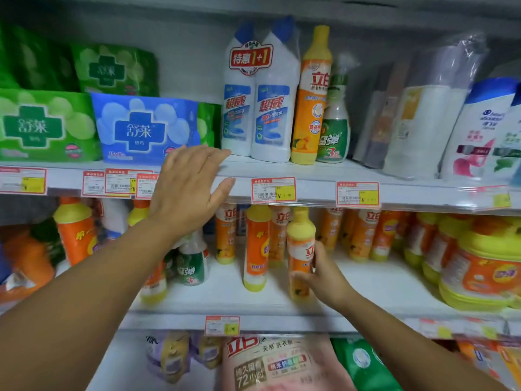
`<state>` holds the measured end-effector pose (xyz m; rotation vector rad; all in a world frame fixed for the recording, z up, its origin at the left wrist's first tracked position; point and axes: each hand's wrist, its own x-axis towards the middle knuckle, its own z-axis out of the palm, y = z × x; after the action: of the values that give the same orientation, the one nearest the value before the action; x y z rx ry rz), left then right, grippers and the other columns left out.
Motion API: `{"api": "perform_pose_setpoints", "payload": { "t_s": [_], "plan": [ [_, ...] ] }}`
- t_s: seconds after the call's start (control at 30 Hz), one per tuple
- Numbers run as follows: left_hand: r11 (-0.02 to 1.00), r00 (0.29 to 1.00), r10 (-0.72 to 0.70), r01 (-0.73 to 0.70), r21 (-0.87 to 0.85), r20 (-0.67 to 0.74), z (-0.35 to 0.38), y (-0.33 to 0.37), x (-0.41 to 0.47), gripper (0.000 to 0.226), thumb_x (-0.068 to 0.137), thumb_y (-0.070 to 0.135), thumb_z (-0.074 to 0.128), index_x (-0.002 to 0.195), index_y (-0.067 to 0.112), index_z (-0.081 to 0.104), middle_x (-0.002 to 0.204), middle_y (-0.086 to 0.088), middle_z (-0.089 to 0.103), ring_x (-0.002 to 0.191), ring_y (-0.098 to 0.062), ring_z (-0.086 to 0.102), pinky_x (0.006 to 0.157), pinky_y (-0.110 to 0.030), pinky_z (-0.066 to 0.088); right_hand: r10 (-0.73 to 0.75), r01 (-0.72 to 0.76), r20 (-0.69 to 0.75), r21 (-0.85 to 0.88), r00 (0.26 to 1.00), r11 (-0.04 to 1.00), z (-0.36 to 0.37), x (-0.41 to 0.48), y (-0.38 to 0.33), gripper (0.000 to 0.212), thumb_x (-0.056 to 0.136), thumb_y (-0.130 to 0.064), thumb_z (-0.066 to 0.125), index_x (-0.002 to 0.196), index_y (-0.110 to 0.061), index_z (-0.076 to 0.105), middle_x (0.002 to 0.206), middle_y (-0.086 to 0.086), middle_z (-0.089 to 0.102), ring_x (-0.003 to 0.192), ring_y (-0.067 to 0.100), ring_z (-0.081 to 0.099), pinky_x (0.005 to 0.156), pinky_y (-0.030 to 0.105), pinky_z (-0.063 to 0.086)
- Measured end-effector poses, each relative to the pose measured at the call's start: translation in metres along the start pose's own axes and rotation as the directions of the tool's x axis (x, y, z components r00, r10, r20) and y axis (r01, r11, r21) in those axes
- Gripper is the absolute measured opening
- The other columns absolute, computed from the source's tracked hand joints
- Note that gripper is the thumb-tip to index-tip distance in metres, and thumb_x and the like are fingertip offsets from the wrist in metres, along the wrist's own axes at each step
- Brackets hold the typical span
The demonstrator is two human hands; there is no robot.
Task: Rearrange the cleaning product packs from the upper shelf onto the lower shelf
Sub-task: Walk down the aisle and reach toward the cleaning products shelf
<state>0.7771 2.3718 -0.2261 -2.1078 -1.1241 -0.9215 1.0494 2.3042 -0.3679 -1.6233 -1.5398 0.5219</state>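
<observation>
I am watching my right hand (324,277) gripping an orange-and-yellow bottle (300,255), fingers wrapped round its lower half, standing upright on the lower shelf (366,286) among similar bottles. My left hand (187,190) is hovering with fingers spread and holding nothing, in front of the upper shelf (310,170) edge, just left of the twin pack of white bottles (260,100) standing there.
</observation>
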Motion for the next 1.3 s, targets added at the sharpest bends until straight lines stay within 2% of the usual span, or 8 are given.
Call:
{"api": "perform_pose_setpoints", "payload": {
  "t_s": [0.2, 0.57, 0.87, 1.0, 1.07, 1.17, 1.23, 1.3],
  "plan": [
    [1.0, 1.0, -0.008, 0.008, 0.001, -0.018, 0.002, 0.0, 0.001, 0.052, 0.094, 0.049, 0.028, 0.135, 0.019, 0.042, 0.13, -0.004, 0.053, 0.124, -0.023, 0.042, 0.108, -0.042, 0.021, 0.096, -0.089, -0.059, 0.115, 0.994, 0.989, 0.018, 0.047, 0.018, 0.056, 0.075, -0.022, 0.078, 0.121, -0.02, 0.047, 0.112, -0.003, 0.067, 0.103, 0.016, 0.064, 0.094, 0.045, 0.05],
    [1.0, 1.0, -0.016, 0.016, 0.016, -0.001, 0.003, 0.001, 0.0, 0.053, 0.094, 0.05, 0.026, 0.136, 0.02, 0.04, 0.13, -0.004, 0.052, 0.124, -0.023, 0.042, 0.11, -0.042, 0.02, 0.137, -0.13, -0.203, 0.051, 0.969, 0.99, 0.001, 0.052, 0.025, 0.066, 0.077, -0.02, 0.078, 0.129, -0.018, 0.037, 0.128, 0.006, 0.059, 0.119, 0.029, 0.056, 0.1, 0.048, 0.044],
    [0.999, 0.999, -0.031, 0.03, 0.015, 0.011, 0.0, 0.003, -0.001, 0.053, 0.094, 0.05, 0.027, 0.135, 0.02, 0.04, 0.129, -0.005, 0.053, 0.122, -0.024, 0.043, 0.109, -0.042, 0.021, 0.18, -0.157, -0.117, 0.181, 0.977, 0.971, -0.014, 0.022, 0.023, 0.062, 0.08, -0.015, 0.076, 0.127, -0.023, 0.037, 0.126, 0.007, 0.06, 0.109, 0.021, 0.059, 0.099, 0.043, 0.047],
    [1.0, 0.999, -0.023, 0.023, 0.005, 0.025, -0.003, 0.004, -0.001, 0.052, 0.094, 0.05, 0.028, 0.135, 0.02, 0.041, 0.128, -0.004, 0.053, 0.121, -0.023, 0.043, 0.109, -0.042, 0.021, 0.193, -0.195, -0.115, -0.001, 0.974, 0.981, -0.025, 0.002, 0.008, 0.07, 0.084, -0.022, 0.071, 0.142, -0.013, 0.031, 0.124, -0.001, 0.055, 0.112, 0.021, 0.055, 0.088, 0.029, 0.042],
    [1.0, 0.999, -0.022, 0.023, -0.003, 0.027, -0.005, 0.004, -0.002, 0.052, 0.094, 0.05, 0.029, 0.135, 0.02, 0.041, 0.128, -0.004, 0.053, 0.12, -0.023, 0.043, 0.109, -0.041, 0.021, 0.138, -0.151, -0.115, -0.115, 0.984, 0.982, -0.031, -0.014, -0.009, 0.055, 0.087, -0.031, 0.067, 0.135, -0.017, 0.045, 0.118, 0.0, 0.064, 0.107, 0.021, 0.061, 0.087, 0.032, 0.047],
    [1.0, 0.999, -0.028, 0.028, -0.01, 0.031, -0.008, 0.006, -0.004, 0.053, 0.094, 0.05, 0.029, 0.135, 0.019, 0.042, 0.128, -0.004, 0.053, 0.12, -0.022, 0.044, 0.108, -0.042, 0.022, -0.107, 0.106, -0.147, -0.012, 0.983, 0.994, -0.04, -0.039, -0.055, 0.01, 0.09, -0.032, 0.061, 0.1, -0.032, 0.065, 0.08, -0.003, 0.07, 0.07, 0.014, 0.067, 0.073, 0.046, 0.055],
    [1.0, 0.999, -0.027, 0.028, -0.011, 0.046, -0.01, 0.007, -0.004, 0.053, 0.094, 0.051, 0.028, 0.135, 0.02, 0.041, 0.129, -0.003, 0.053, 0.121, -0.021, 0.043, 0.109, -0.041, 0.021, -0.272, 0.293, -0.299, 0.026, 0.914, 0.956, -0.051, -0.049, -0.095, 0.008, 0.092, -0.028, 0.06, 0.087, -0.032, 0.065, 0.071, -0.005, 0.068, 0.061, 0.013, 0.064, 0.064, 0.045, 0.055],
    [0.999, 0.998, -0.032, 0.032, -0.016, 0.055, -0.01, 0.007, -0.003, 0.053, 0.094, 0.052, 0.028, 0.136, 0.021, 0.041, 0.129, -0.002, 0.053, 0.121, -0.02, 0.042, 0.109, -0.04, 0.02, -0.359, 0.401, -0.442, 0.0, 0.822, 0.916, -0.07, -0.046, -0.136, 0.008, 0.092, -0.028, 0.059, 0.086, -0.032, 0.064, 0.071, -0.008, 0.066, 0.063, 0.012, 0.063, 0.061, 0.035, 0.054]
  ]
}}
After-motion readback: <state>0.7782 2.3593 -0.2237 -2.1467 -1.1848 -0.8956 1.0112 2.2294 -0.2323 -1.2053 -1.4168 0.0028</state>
